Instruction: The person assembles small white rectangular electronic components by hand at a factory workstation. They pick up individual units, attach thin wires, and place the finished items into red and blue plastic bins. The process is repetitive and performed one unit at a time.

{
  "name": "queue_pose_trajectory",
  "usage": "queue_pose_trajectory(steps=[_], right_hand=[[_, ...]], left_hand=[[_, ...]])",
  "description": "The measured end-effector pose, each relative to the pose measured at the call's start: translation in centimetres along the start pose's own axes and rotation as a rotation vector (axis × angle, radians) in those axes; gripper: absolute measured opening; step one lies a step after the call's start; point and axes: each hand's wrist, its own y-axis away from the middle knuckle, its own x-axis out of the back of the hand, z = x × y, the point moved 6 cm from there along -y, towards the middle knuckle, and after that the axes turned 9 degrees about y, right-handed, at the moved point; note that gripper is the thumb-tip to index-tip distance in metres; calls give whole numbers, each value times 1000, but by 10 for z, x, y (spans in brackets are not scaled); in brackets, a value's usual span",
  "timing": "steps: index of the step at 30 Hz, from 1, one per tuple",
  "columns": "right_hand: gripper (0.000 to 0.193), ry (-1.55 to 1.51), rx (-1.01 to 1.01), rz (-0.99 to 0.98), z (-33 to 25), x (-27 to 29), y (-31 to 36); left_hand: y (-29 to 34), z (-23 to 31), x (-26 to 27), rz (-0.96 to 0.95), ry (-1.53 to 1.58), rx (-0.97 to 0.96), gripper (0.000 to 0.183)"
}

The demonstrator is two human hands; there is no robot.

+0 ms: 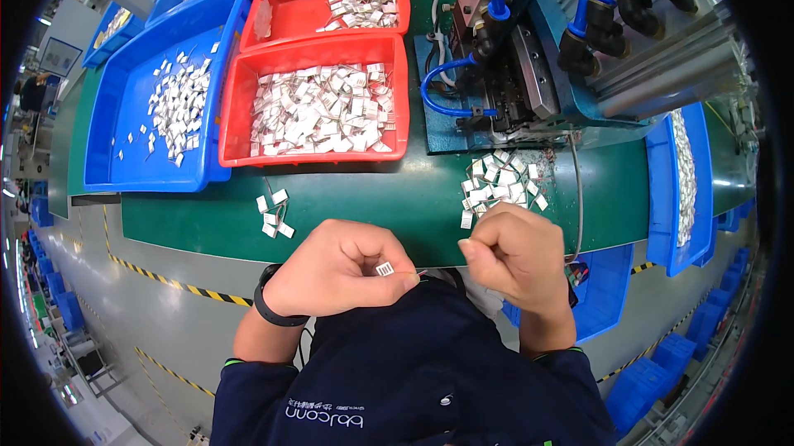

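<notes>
My left hand [343, 268], with a dark band on its wrist, is closed in front of my body at the table's near edge. Between its thumb and fingers sits a small white connector [385, 269], and a thin wire end shows past the thumb tip. To the right, apart from it, my right hand [519, 260] is closed with the thumb against the curled fingers; whatever lies inside is hidden. Just beyond that hand is a loose pile of white connectors [499, 184] with short wires. Several more connectors [279, 213] lie on the green table [372, 198] beyond my left hand.
Two red bins [397, 144] of connectors stand at the far middle, beside a blue tray [107, 173] on the left. A machine [529, 74] with blue air hoses rises at the far right. Another blue tray [659, 198] stands right, and a blue bin [608, 297] sits below the table edge.
</notes>
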Motion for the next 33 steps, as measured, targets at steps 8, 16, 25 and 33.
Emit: queue_pose_trajectory(steps=[8, 16, 25, 33], right_hand=[[11, -214, -89, -132, -11, -16, -6], [13, -187, -42, -204, -14, -24, -6], [17, -167, 2, -255, -13, -27, -6], [23, 91, 185, -130, -30, -29, -2]], left_hand=[[-2, -4, -4, -6, 43, 33, 7], [-4, -5, -4, -25, -14, 17, 8], [-4, -3, -4, -27, -34, 59, 9], [-2, -1, -3, -28, -132, -42, 9]])
